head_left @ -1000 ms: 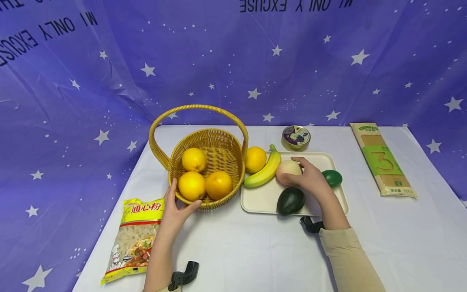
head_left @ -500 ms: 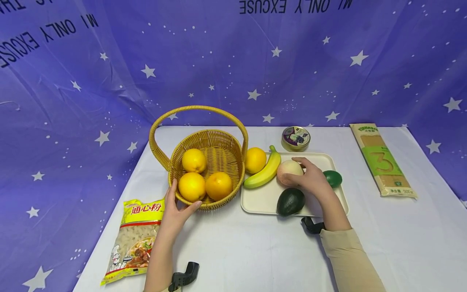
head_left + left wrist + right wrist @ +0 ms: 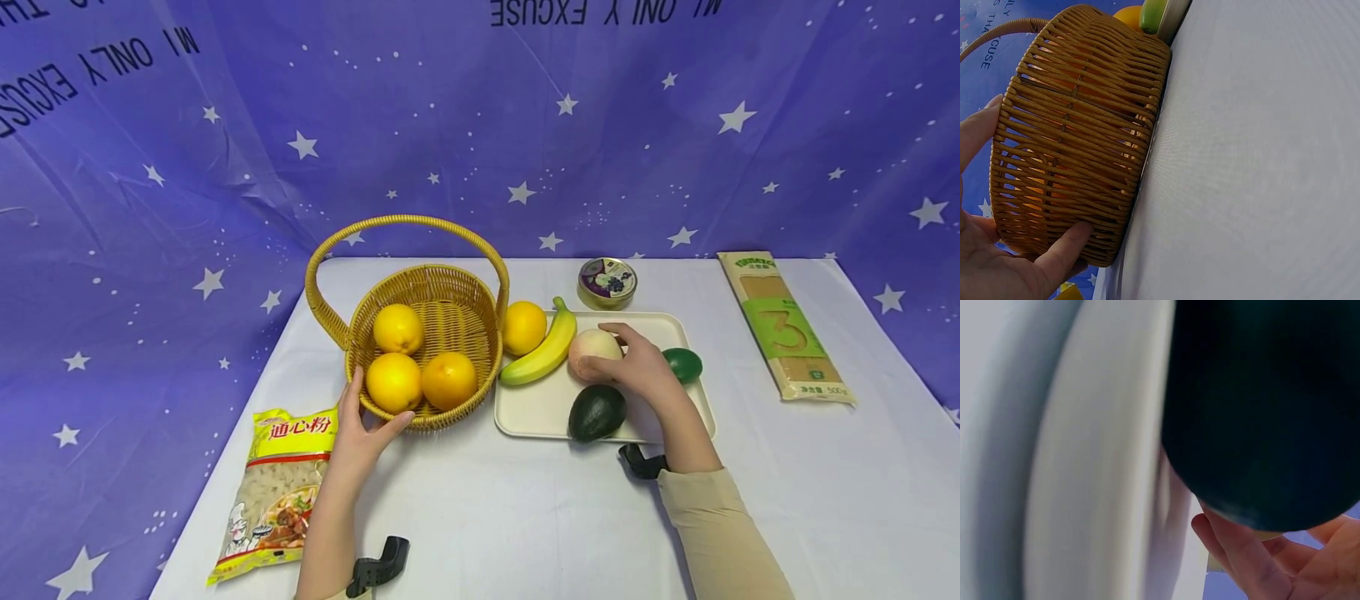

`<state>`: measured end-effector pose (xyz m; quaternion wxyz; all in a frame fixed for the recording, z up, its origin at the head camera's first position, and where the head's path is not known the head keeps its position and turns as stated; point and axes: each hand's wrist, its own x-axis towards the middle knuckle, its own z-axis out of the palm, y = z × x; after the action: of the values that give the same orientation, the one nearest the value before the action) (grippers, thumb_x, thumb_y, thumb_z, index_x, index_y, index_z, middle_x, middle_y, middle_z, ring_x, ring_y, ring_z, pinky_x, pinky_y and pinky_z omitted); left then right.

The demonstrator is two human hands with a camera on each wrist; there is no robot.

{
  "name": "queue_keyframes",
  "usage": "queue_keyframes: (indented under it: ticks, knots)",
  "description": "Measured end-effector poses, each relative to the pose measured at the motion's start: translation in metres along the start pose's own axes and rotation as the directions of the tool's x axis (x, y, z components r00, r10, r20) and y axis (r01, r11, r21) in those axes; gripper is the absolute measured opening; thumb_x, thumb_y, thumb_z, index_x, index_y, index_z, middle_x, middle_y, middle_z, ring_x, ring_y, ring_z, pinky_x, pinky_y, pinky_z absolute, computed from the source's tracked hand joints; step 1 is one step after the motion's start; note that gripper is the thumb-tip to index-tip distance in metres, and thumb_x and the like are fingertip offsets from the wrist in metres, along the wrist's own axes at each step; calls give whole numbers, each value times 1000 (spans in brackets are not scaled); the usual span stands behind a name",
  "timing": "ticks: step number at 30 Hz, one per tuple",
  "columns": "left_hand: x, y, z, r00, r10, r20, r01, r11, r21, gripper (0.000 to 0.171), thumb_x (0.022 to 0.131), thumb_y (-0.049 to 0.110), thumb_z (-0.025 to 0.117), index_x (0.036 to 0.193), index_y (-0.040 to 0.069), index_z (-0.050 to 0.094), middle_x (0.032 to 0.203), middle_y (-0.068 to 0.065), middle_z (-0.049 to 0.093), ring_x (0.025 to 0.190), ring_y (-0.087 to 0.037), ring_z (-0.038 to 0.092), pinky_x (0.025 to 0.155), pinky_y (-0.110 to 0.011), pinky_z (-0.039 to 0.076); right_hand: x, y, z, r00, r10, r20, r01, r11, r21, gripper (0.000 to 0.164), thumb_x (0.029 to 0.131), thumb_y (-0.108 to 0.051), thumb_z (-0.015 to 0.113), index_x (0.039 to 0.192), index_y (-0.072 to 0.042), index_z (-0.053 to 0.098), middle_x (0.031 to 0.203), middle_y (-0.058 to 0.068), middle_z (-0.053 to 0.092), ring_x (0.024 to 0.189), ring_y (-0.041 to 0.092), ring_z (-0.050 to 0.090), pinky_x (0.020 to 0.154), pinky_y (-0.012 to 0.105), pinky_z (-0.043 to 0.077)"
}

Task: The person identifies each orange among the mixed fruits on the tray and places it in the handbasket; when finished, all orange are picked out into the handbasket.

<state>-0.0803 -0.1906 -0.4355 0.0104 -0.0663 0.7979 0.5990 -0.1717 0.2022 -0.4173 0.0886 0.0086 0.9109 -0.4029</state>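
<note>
- One backdrop (image 3: 420,108): "ONLY" and "EXCUSE" legible.
- One basket (image 3: 423,287), its near-left side grasped between the left hand's (image 3: 360,446) thumb and fingers.
- One tray (image 3: 536,412).
- Two packets: one marked "通心粉" (image 3: 288,479), left; one marked "3" and "500g" (image 3: 783,329), far right.
- One banana (image 3: 543,354).
- One tin (image 3: 607,281), lid print too small to read.
- One avocado (image 3: 597,413).
- One peach (image 3: 591,343), over the tray, between the right hand's (image 3: 641,367) thumb and fingers, gripped.
- Four oranges: three in the basket (image 3: 399,329), one beside it (image 3: 524,327).
</note>
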Motion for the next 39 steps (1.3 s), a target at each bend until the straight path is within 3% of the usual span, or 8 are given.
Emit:
queue_keyframes:
  ticks: [6, 18, 28, 39]
  knots:
    - [0, 1, 0, 1000, 12, 1, -12, 1000, -2, 101, 81, 26, 74, 151, 25, 1, 154, -7, -7, 141, -31, 8, 108, -45, 27, 2, 1, 3, 1000, 16, 10, -16, 1000, -4, 88, 73, -56, 71, 143, -15, 36, 135, 24, 42, 118, 40, 43, 97, 55, 37]
    - [2, 1, -2, 999, -33, 12, 33, 999, -7, 102, 81, 20, 74, 151, 22, 1, 154, -9, -7, 141, -31, 6, 109, -45, 25, 2, 0, 4, 999, 14, 37, -13, 1000, -28, 90, 74, -57, 70, 145, -16, 33, 139, 26, 39, 123, 42, 39, 98, 57, 35]
    - [0, -1, -1, 1000, -10, -5, 10, 1000, 17, 102, 80, 30, 75, 151, 27, 1, 154, -7, -7, 141, -31, 9, 108, -45, 28, 0, -2, 2, 999, 7, 31, -6, 999, -35, 88, 74, -55, 70, 144, -15, 34, 138, 25, 40, 123, 42, 39, 98, 57, 35]
    - [1, -2, 0, 1000, -2, -5, 2, 1000, 23, 103, 80, 28, 75, 151, 25, 1, 154, -9, -6, 140, -33, 9, 108, -46, 28, 1, -6, 0, 1000, -8, 23, 9, 999, -47, 87, 75, -55, 70, 144, -14, 35, 137, 26, 41, 122, 42, 41, 98, 58, 35]
